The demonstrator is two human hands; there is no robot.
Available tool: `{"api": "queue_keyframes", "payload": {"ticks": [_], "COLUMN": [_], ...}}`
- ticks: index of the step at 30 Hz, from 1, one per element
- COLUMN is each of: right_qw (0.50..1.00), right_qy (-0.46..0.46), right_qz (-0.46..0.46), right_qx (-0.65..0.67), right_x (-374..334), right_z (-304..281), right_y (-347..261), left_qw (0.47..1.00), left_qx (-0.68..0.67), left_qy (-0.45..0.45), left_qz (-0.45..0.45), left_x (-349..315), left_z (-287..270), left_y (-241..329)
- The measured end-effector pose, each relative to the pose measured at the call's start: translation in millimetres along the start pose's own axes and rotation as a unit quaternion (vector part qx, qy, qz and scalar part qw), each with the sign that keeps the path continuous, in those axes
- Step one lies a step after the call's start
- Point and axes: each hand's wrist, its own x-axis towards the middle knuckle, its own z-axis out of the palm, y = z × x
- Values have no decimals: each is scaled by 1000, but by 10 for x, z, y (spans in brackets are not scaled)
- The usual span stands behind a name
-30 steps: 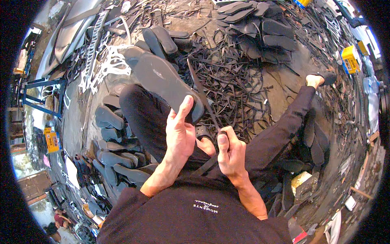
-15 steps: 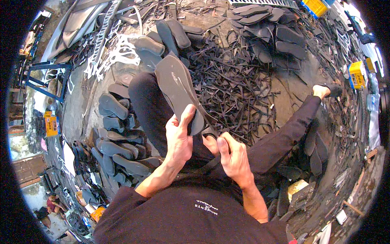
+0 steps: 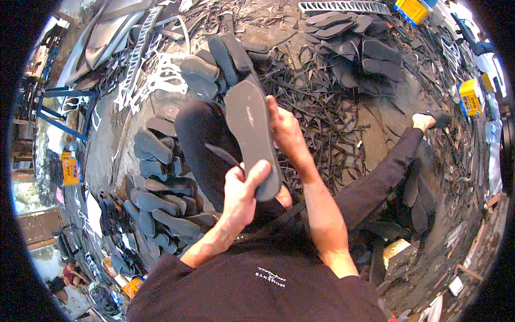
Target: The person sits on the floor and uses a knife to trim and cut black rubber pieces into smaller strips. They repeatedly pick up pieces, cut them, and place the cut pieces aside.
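A dark grey shoe sole [image 3: 251,121] is held up over my bent knee, long and slightly tilted, with a pale scuff on its upper face. My left hand [image 3: 241,196] grips its near end, thumb on top and fingers beneath. A thin dark strip [image 3: 222,154] sticks out to the left beside that hand. My right hand [image 3: 287,131] is closed at the sole's right edge, toward its far end; its index finger lies along the edge. What the right fingers pinch is hidden.
Stacked dark soles [image 3: 161,201] lie on my left, with more soles [image 3: 378,56] at the far right. A heap of dark offcut strips [image 3: 327,134] covers the floor ahead. A yellow box [image 3: 470,98] stands to the right; a blue metal frame [image 3: 64,110] is at left.
My right hand has moved from near the sole's near end up and away along its right edge. The sole has shifted slightly right and nearer, and a strip now shows left of it.
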Motion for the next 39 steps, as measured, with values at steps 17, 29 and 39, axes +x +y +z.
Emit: {"api": "queue_keyframes", "payload": {"ticks": [17, 29, 39], "right_qw": [993, 995, 990], "right_qy": [82, 81, -56], "right_qz": [-5, 41, 81], "right_qx": [-87, 39, -96], "right_x": [-1966, -1487, -1991], "right_z": [-489, -992, -1187], "right_y": [-130, -392, -364], "left_qw": [996, 931, 894], "left_qx": [67, 275, 360], "left_qy": [66, -232, -267], "left_qz": [-4, -65, -24], "left_x": [709, 411, 547], "left_z": [361, 187, 169], "left_y": [289, 283, 560]}}
